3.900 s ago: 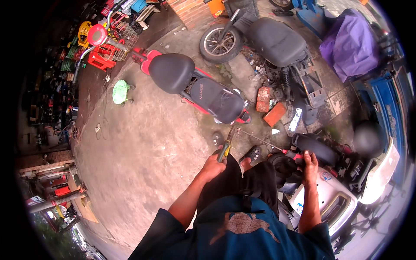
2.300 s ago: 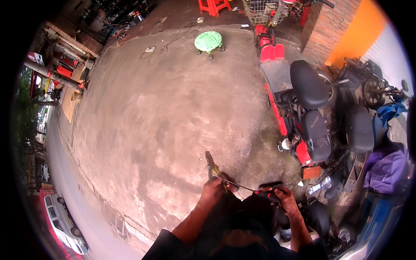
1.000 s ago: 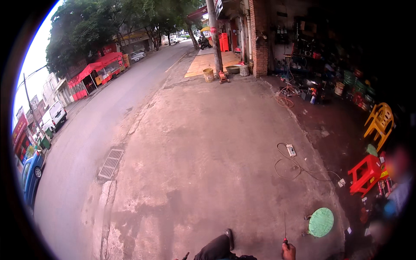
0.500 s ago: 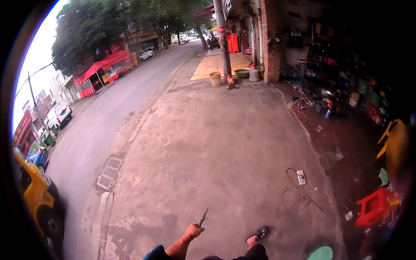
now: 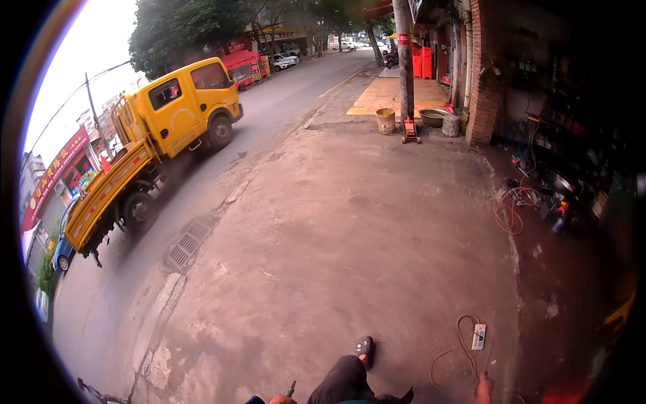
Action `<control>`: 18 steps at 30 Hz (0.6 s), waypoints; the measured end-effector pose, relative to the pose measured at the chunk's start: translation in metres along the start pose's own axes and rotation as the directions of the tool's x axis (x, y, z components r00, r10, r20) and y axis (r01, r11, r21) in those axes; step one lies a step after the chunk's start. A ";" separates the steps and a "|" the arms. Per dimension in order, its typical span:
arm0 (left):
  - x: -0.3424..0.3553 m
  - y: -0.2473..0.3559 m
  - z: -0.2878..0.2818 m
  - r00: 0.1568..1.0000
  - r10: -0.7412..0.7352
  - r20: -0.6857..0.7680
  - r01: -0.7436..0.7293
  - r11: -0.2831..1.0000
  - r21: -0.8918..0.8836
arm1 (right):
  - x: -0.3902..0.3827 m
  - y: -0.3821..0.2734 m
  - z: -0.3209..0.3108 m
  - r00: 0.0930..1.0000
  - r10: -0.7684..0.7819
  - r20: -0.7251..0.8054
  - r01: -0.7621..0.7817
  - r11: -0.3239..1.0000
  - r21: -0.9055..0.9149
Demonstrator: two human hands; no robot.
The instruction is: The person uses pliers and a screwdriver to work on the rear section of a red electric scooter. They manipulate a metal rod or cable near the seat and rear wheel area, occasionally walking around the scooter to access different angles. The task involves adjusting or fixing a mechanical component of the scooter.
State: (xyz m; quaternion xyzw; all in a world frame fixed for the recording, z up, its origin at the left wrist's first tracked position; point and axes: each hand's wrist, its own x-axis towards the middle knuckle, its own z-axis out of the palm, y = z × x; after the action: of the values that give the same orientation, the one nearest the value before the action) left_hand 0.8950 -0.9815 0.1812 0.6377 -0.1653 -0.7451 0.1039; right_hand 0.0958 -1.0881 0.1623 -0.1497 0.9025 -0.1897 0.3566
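At the bottom edge, my left hand (image 5: 282, 399) is closed around a slim, dark, rod-like tool (image 5: 291, 388). Its tip points up; the exact kind does not show. Farther right, my right hand (image 5: 484, 389) hangs low with its fingers drawn together. A thin line seems to rise from it, too faint to name. Beside that hand a white power strip (image 5: 478, 337) lies on the concrete, its cord (image 5: 461, 345) looped around to the left. Between my hands, one dark shoe (image 5: 365, 349) is stepping forward.
A yellow flatbed truck (image 5: 171, 121) is on the road at left. A drain grate (image 5: 188, 244) lies by the road edge. Ahead stand a post (image 5: 406, 67), a yellow bucket (image 5: 385, 121), a red floor jack (image 5: 410, 130) and a basin (image 5: 434, 118). Orange hose (image 5: 509, 209) coils at right.
The truck has driven forward into fuller view on the left. My view has turned left. My left hand with the tool has dropped lower, and my right hand has come into view.
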 end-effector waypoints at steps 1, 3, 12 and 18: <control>0.028 0.030 0.011 0.996 -0.020 -0.091 0.027 0.997 0.078 | 0.019 -0.024 -0.002 0.999 -0.040 -0.002 0.040 0.997 0.059; 0.070 0.094 0.040 0.948 -0.052 -0.313 0.114 0.976 0.185 | 0.060 -0.090 0.013 0.990 -0.140 0.036 0.133 0.978 0.161; 0.143 0.502 0.136 0.867 0.322 -0.381 0.004 0.759 0.651 | 0.081 -0.237 0.080 0.940 -0.134 0.314 0.227 0.932 -0.284; 0.210 0.696 0.194 0.855 0.395 -0.336 -0.047 0.705 0.708 | 0.099 -0.241 0.079 0.891 0.317 0.326 -0.325 0.945 -0.030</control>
State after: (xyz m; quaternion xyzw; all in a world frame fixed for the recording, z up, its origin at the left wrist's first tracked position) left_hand 0.6299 -1.6791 0.2781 0.7639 -0.4727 -0.4392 -0.0075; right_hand 0.1140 -1.3598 0.1597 -0.0234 0.8408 -0.1122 0.5291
